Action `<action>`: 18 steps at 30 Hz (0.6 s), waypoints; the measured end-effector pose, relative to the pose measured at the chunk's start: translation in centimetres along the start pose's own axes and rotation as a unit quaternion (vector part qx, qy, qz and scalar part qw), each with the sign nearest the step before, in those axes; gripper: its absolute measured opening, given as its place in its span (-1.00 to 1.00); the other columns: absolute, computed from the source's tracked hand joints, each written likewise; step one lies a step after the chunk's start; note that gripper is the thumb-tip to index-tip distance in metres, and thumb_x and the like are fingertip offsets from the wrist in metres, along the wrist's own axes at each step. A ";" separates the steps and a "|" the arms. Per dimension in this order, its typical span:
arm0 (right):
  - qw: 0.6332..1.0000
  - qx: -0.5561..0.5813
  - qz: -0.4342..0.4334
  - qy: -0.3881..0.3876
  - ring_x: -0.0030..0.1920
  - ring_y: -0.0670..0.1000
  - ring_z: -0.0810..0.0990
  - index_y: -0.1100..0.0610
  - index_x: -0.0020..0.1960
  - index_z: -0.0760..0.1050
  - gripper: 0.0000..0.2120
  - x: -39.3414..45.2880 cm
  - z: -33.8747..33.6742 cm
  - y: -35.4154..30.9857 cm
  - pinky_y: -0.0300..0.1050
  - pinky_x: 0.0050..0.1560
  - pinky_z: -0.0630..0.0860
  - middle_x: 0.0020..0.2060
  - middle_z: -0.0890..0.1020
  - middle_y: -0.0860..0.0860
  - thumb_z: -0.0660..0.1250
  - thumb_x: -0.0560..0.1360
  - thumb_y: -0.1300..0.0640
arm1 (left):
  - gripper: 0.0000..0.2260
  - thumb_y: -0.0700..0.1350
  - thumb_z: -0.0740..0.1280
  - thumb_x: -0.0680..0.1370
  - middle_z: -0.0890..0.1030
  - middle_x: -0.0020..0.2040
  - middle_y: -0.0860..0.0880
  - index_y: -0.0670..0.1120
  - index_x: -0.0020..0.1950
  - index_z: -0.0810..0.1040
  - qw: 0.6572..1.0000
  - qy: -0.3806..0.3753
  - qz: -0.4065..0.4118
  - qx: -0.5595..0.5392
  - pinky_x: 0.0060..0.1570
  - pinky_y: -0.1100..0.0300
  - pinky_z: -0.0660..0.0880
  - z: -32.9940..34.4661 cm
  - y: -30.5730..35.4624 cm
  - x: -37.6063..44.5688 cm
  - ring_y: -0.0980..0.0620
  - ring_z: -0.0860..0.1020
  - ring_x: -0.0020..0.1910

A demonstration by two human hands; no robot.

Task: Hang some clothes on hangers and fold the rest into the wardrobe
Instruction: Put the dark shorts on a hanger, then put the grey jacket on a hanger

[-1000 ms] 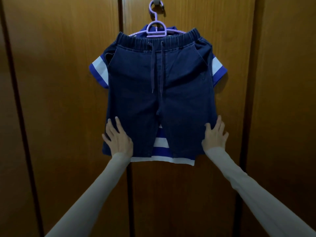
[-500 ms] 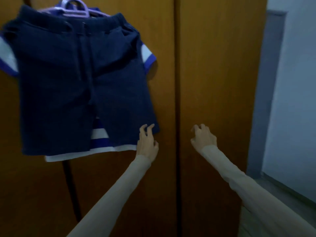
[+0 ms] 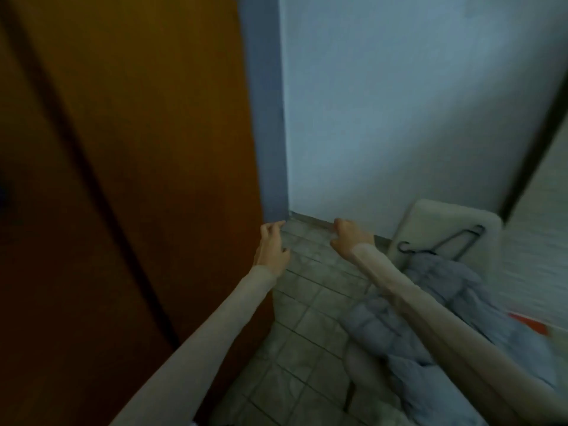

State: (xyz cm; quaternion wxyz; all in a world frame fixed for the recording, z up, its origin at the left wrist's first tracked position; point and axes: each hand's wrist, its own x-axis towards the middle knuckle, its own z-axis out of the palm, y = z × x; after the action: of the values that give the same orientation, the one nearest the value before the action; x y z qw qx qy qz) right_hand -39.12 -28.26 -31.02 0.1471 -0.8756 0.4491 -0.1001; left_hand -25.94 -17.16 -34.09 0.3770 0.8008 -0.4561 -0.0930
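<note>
Hands reach forward with nothing in them. The left hand hangs in front of the wardrobe's right edge, fingers loosely curled and relaxed, gripping nothing. The right hand is out over the tiled floor, its fingers bent downward in a slack curl, also holding nothing. Both arms wear pale, close-fitting sleeves.

The wardrobe, in brown wood, fills the left side of the view, with a dark seam running down between its closed door panels. To its right a narrow grey-blue strip of wall gives way to a lighter blue-white wall that meets the floor at a skirting line.

The clothes of the task lie at lower right: a heap of pale grey-blue fabric, crumpled and partly hidden under the right forearm. Which garment it is cannot be told, as the view is blurred. Just beyond the heap a dark hanger lies against a white rounded surface that stands near the wall. A small patch of orange-red shows at the right edge beside the fabric; its nature is unclear.
</note>
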 end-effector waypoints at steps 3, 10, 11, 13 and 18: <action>0.998 -0.008 0.065 -0.016 0.28 0.13 0.44 0.12 0.28 0.38 -0.67 0.2 0.7 5.0 -0.04 0.21 0.36 0.29 0.44 0.12 0.22 0.52 0.16 | -0.53 -0.37 0.22 0.53 0.19 0.36 -0.17 -0.15 0.41 0.24 0.997 -0.074 0.027 -0.023 0.07 0.31 0.30 5.4 1.2 1.8 -0.13 0.38 0.23; 0.979 -0.042 0.194 -0.051 0.33 0.16 0.39 0.22 0.34 0.33 -0.68 1.5 1.2 13.6 -0.01 0.28 0.32 0.34 0.41 0.18 0.10 0.60 0.17 | -0.57 -0.36 0.23 0.51 0.22 0.33 -0.22 -0.20 0.37 0.29 0.975 -0.215 0.052 -0.035 0.19 0.02 0.42 15.3 2.8 6.8 -0.19 0.42 0.18; 0.975 -0.052 0.210 -0.050 0.33 0.16 0.39 0.20 0.34 0.35 -0.67 1.7 1.3 14.5 0.00 0.28 0.33 0.33 0.41 0.17 0.11 0.60 0.16 | -0.58 -0.35 0.23 0.52 0.23 0.32 -0.23 -0.20 0.37 0.30 0.971 -0.231 0.057 -0.031 0.19 0.04 0.41 16.4 3.0 7.6 -0.19 0.42 0.18; 0.970 -0.051 0.231 -0.048 0.28 0.17 0.44 0.16 0.32 0.39 -0.66 2.1 1.7 16.2 0.03 0.24 0.39 0.28 0.46 0.17 0.17 0.57 0.13 | -0.61 -0.31 0.24 0.53 0.26 0.31 -0.24 -0.20 0.36 0.32 0.965 -0.254 0.066 -0.026 0.15 0.07 0.42 18.4 3.2 9.0 -0.19 0.44 0.17; 0.954 -0.040 0.283 -0.084 0.39 0.12 0.31 0.19 0.41 0.31 -0.62 2.9 3.2 19.7 -0.07 0.36 0.22 0.38 0.36 0.14 0.11 0.61 0.13 | -0.63 -0.27 0.25 0.54 0.33 0.29 -0.26 -0.21 0.34 0.36 0.950 -0.307 0.053 -0.028 0.14 0.13 0.37 23.0 3.4 11.2 -0.20 0.43 0.20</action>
State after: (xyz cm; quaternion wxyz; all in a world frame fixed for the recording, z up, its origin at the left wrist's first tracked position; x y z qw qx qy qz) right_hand -51.39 -41.03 -40.79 0.1710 -0.7227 0.6686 0.0374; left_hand -33.16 -39.05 -45.67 0.2451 0.6975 -0.5888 -0.3268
